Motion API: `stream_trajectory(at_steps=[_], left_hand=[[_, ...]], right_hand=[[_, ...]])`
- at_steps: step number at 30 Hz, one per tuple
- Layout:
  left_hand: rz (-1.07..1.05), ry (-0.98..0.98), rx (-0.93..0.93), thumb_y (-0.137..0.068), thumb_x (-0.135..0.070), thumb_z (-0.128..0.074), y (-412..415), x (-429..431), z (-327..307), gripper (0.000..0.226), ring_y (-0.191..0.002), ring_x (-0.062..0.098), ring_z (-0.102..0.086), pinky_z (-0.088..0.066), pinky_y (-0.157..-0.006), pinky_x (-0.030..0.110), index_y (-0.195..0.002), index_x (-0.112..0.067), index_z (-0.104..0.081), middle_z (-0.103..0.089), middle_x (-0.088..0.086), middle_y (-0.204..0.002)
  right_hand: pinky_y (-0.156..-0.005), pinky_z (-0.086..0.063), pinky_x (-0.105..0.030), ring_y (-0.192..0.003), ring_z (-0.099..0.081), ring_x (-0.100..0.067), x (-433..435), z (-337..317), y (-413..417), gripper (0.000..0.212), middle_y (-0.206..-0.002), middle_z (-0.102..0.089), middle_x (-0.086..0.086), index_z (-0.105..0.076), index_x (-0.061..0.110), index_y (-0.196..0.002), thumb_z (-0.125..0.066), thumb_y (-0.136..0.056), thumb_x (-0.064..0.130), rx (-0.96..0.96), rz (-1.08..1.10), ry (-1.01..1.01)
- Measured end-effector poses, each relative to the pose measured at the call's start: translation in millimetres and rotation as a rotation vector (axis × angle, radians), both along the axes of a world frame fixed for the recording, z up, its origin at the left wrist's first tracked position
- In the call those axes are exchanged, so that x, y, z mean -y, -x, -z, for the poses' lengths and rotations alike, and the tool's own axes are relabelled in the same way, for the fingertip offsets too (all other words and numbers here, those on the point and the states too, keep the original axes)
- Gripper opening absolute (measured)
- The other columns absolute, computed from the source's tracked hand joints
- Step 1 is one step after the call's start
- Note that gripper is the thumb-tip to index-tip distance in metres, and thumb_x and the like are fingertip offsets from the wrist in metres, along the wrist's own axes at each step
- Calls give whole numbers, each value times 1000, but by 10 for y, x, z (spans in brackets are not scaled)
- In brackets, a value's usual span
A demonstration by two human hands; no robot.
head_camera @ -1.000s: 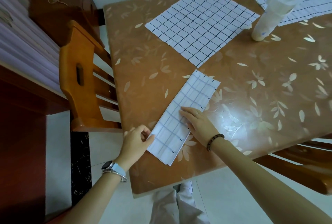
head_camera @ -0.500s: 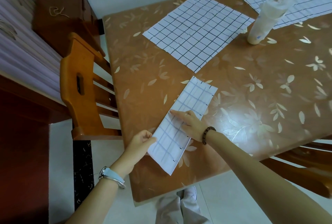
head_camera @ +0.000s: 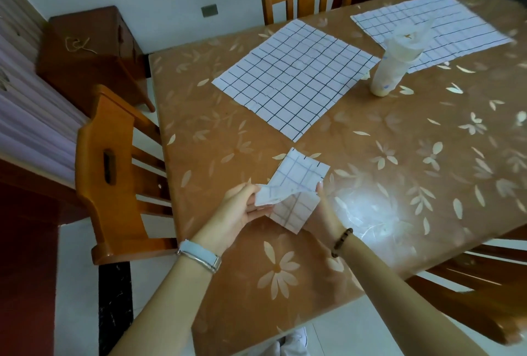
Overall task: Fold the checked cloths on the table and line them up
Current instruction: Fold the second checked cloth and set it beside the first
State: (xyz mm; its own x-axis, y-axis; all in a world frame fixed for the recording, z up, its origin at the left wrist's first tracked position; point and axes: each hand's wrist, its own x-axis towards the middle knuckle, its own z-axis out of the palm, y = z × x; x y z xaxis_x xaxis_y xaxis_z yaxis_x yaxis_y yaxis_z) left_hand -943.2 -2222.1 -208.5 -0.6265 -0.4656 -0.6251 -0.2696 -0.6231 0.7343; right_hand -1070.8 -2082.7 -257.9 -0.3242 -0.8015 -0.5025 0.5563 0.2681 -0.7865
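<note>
our left hand [head_camera: 242, 208]: palm turned inward, fingers and thumb pinch the lifted end of the cloth [head_camera: 299, 174] | our right hand [head_camera: 328, 217]: on edge, fingers straight along its right side | our forearms: both stretched forward

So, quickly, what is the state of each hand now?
Left hand: grips the lifted end of the folded cloth.
Right hand: at the cloth's right edge, partly hidden by it; grip cannot be told.

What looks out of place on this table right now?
The pale bottle, crumpled wrapping on top, stands beside the middle cloth and in front of the far cloth: the only non-cloth item. The near cloth, gripped by the left hand, right hand at its edge, is simply mid-fold.
</note>
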Motion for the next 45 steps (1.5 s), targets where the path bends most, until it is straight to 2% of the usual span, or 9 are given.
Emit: stream_trajectory(at_steps=[5, 9, 11, 18, 25, 32, 38, 41, 45], left_hand=[[-14, 78, 44, -98, -16, -51, 479, 24, 93, 19, -99, 27, -70, -55, -91, 37, -105, -4, -64, -74, 16, -103], [-21, 262, 129, -95, -16, -56, 719, 42, 347, 6, -105, 22, -67, -52, -96, 34, -94, -13, -60, -73, 10, -104], [23, 445, 179, -92, -15, -61, 705, 51, 483, 3, -106, 20, -64, -51, -94, 33, -94, -17, -60, -70, 3, -103], [165, 887, 327, -88, -6, -66, 467, 51, 703, 18, -94, 13, -59, -46, -80, 22, -102, -16, -60, -58, 0, -109], [183, 835, 411, -89, -16, -70, 455, 83, 671, 12, -75, 3, -56, -40, -58, 9, -98, -13, -62, -61, -7, -84], [260, 650, 404, -85, -19, -75, 314, -56, 691, 16, -62, 15, -66, -55, -55, 20, -89, -6, -66, -69, 7, -76], [160, 1175, 225, -84, -12, -73, 321, -93, 817, 21, -88, 12, -55, -43, -78, 12, -101, -16, -60, -59, -4, -102], [479, 1565, 135, -96, -21, -55, 403, -16, 944, 36, -132, 16, -45, -34, -111, 36, -131, -14, -55, -51, -1, -140], [891, 1835, 287, -99, -43, -28, 542, 82, 1024, 60, -147, 17, -27, -21, -116, 49, -149, -11, -38, -33, 4, -158]], right_hand=[[-100, -46, -50, -118, -60, -27, -153, 34, 57, 96, -126, -64, -7, -58, 26, -129, -32, -65, 93, 101, 130, -14], [-80, -59, -40, -94, -68, -18, -87, 95, 45, 16, -113, -68, -9, -63, 25, -101, -64, -88, 34, -207, 263, -243], [-68, -60, -35, -83, -67, -14, -47, 123, 63, 10, -100, -68, -8, -62, 23, -87, -63, -91, 14, -289, 302, -331], [-66, -61, -45, -76, -72, -26, 27, 233, 142, 14, -80, -71, -12, -61, 10, -76, -63, -89, 14, -307, 377, -523], [-71, -59, -46, -77, -69, -23, 29, 303, 175, 10, -78, -70, -5, -61, 18, -75, -64, -82, 24, -448, 351, -621], [-59, -40, -22, -73, -55, -14, -115, 190, 215, 10, -83, -64, -3, -60, 12, -91, -61, -88, 22, -635, 318, -681], [-82, -48, -24, -95, -52, -13, -178, 179, 155, 31, -107, -54, 4, -49, 19, -119, -56, -90, 10, -1056, 262, -440], [-105, -39, -32, -128, -43, -19, -116, 304, 249, 43, -139, -49, -4, -49, 12, -135, -47, -92, 14, -1489, 36, -389], [-118, -14, -42, -145, -24, -23, 19, 503, 390, 55, -155, -31, -4, -33, 13, -148, -28, -99, 36, -1666, -374, -470]])
